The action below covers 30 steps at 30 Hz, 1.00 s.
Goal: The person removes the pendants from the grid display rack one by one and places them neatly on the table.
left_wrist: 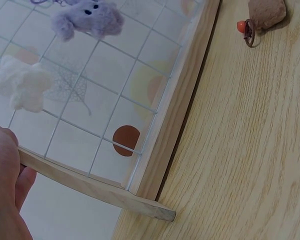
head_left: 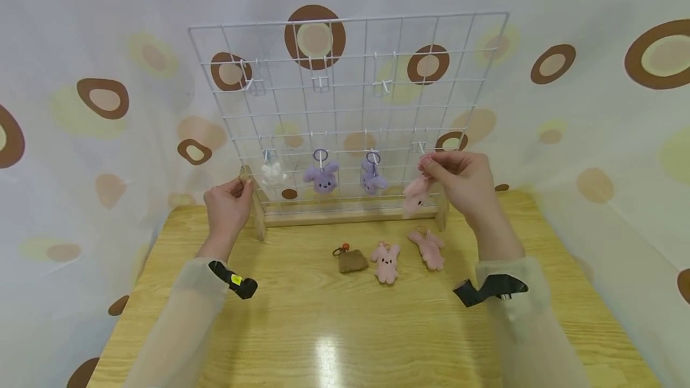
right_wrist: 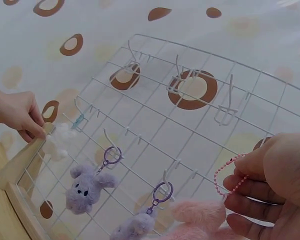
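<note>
My right hand [head_left: 468, 184] pinches the pink ball chain [right_wrist: 217, 176] of a pink plush bunny keychain [head_left: 417, 195]. The plush dangles tilted in front of the lower right hook [head_left: 420, 146] of a white wire grid rack [head_left: 349, 107]. At the rack's left side, my left hand [head_left: 229, 205] grips the top of the wooden upright [left_wrist: 90, 183]. Along the same lower row hang a white plush charm [left_wrist: 21, 83], a purple plush bunny [head_left: 324, 179] and a second purple plush [head_left: 371, 178], which is turned sideways.
On the wooden table [head_left: 302, 316] before the rack lie a brown plush charm [head_left: 353, 261] with a red bead, a pink bunny plush [head_left: 386, 263] and another pink plush [head_left: 429, 250]. Bare hooks [head_left: 383, 86] sit on the upper row. A patterned cloth [head_left: 609, 124] surrounds the table.
</note>
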Each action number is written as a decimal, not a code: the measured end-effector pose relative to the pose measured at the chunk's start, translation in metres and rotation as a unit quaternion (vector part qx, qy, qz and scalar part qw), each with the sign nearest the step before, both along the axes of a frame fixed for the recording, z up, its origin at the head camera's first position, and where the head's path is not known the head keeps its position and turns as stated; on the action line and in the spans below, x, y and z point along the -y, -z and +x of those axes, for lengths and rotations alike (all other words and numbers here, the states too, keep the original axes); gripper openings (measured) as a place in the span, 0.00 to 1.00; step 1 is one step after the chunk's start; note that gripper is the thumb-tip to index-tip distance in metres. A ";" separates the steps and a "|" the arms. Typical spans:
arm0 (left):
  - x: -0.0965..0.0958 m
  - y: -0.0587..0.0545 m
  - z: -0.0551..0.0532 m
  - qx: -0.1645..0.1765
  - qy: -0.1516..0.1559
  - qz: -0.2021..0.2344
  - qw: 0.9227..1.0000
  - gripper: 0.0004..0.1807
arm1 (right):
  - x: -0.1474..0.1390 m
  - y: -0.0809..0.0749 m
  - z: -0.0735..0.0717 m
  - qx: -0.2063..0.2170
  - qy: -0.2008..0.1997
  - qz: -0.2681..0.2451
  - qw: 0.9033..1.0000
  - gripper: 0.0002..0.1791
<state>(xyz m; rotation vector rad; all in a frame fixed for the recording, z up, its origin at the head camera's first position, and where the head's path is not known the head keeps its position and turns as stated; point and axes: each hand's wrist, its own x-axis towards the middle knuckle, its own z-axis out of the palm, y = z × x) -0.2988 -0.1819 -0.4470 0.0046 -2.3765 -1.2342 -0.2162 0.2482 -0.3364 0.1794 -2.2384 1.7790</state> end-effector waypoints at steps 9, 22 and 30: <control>0.001 0.000 -0.001 -0.004 -0.003 -0.003 1.000 0.14 | 0.013 0.001 0.010 -0.015 -0.013 0.009 1.000 0.12; 0.000 -0.001 -0.002 -0.016 -0.004 -0.012 1.000 0.13 | 0.023 0.007 0.014 -0.040 -0.002 0.006 0.999 0.10; 0.000 0.001 0.001 -0.023 -0.004 -0.005 1.000 0.12 | 0.034 0.013 0.019 -0.049 -0.013 0.011 0.999 0.08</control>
